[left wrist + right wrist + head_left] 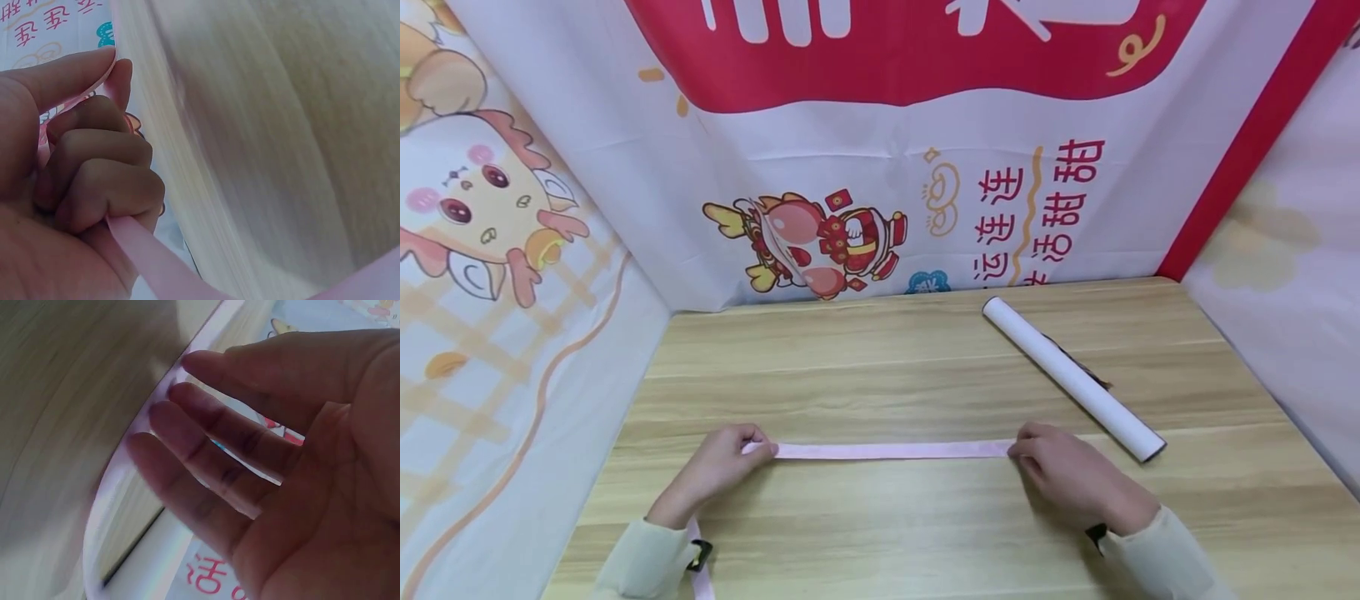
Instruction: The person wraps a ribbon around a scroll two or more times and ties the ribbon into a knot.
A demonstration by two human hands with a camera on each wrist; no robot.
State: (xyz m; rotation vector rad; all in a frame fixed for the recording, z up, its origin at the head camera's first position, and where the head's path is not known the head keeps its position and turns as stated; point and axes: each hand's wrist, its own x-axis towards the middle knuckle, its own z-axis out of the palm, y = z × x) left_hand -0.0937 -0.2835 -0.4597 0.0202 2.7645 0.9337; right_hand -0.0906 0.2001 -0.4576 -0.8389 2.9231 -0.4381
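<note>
A narrow pale pink ribbon (pixel 891 451) stretches straight between both hands, low over the wooden table. My left hand (pixel 726 462) pinches it between thumb and forefinger. The other fingers of that hand (pixel 103 162) curl round the ribbon's tail (pixel 147 253), which hangs out below the palm. At the opposite end, my right hand (pixel 1067 471) holds the ribbon at the thumb and fingertips. From the right wrist, the thumb comes down close to the strip (pixel 103 500), and the remaining fingers (pixel 187 440) lie half extended along it.
Beyond my right hand, a white tube (pixel 1075 379) lies slantwise on the wooden table (pixel 820 358), a thin dark cord (pixel 1078 362) beside it. Printed white cloth (pixel 865 133) hangs along the back edge, with more patterned cloth (pixel 512 333) on the left.
</note>
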